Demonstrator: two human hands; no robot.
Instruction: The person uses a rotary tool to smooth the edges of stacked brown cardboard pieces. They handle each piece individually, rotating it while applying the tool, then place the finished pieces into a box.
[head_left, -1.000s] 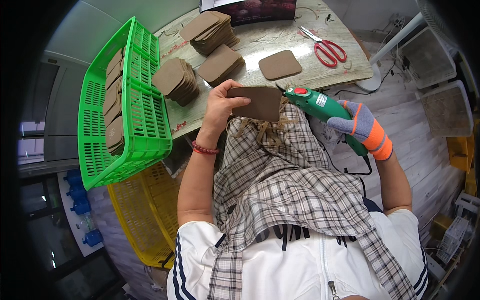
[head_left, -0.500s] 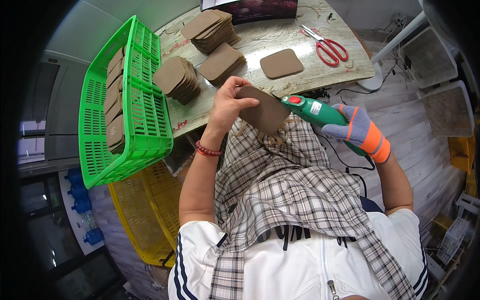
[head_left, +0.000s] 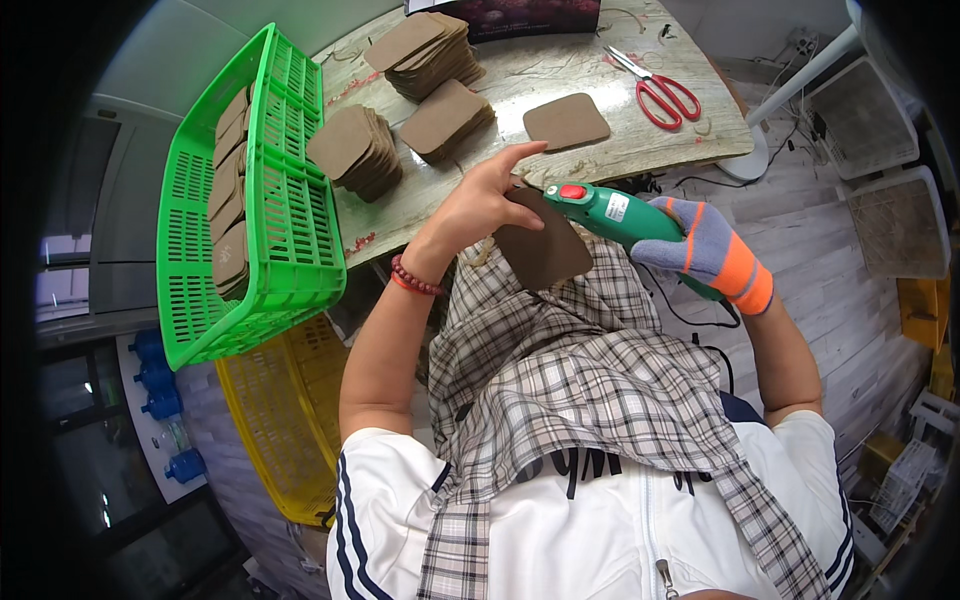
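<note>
The green power tool (head_left: pixel 593 206) bears an illegible white label (head_left: pixel 617 208); the white shirt (head_left: pixel 570 545), partly covered dark lettering (head_left: pixel 571 483); the dark box (head_left: pixel 535 17), tiny pale print (head_left: pixel 528 25).

The tool (head_left: pixel 612 210) is green and red. Left of it is a brown sheet (head_left: pixel 541 252); right of it, a grey-and-orange glove (head_left: pixel 708 248).

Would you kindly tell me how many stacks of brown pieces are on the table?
3: the back stack, the left stack beside the green crate, and the middle stack in front of the back one.
</note>
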